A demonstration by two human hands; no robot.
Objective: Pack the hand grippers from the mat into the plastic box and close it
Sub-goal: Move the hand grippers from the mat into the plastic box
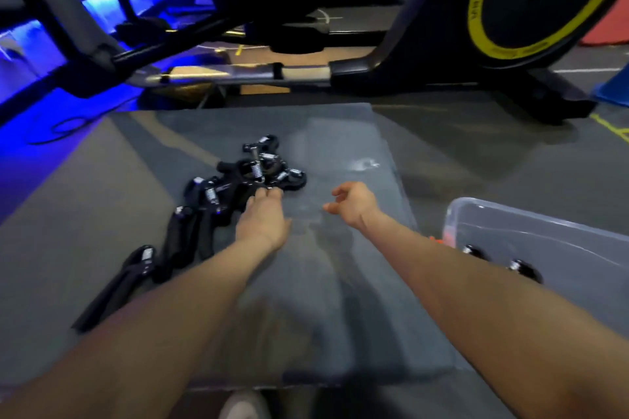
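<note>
Several black hand grippers [258,167] with silver springs lie in a loose heap on the grey mat [340,299], trailing toward the near left, where one more hand gripper [136,265] lies. My left hand [263,218] reaches into the heap, fingertips touching a gripper; whether it holds one is unclear. To the right, my right hand [354,202] hovers over bare mat, fingers curled apart, holding nothing. The clear plastic box [551,224] stands open at the right edge of the mat with two grippers [524,269] inside. No lid is visible.
An exercise bike with a black and yellow flywheel [531,0] stands behind the mat, its frame [272,75] crossing the far side. Blue light falls on the floor at left. A shoe tip [243,406] shows at the bottom edge.
</note>
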